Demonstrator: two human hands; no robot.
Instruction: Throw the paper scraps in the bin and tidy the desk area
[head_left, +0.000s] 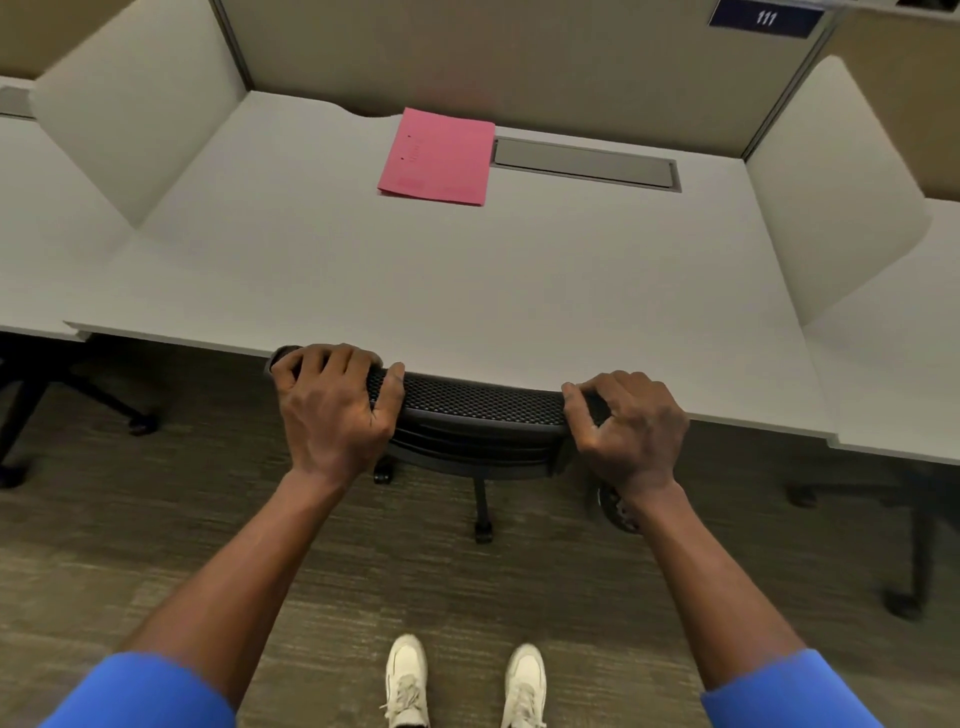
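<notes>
A black mesh office chair (478, 402) stands pushed in under the front edge of the white desk (363, 270), with only its backrest top and base showing. My left hand (332, 400) grips the left end of the backrest top. My right hand (626, 428) grips the right end. A pink folder (436, 156) lies flat at the back middle of the desk. No paper scraps or bin are in view.
White side dividers (130, 109) (831, 182) flank the desk, with a beige back panel behind. A grey cable tray lid (584, 163) sits to the right of the folder. Other chair bases (78, 405) (904, 545) stand on the carpet at both sides. My white shoes (462, 686) are below.
</notes>
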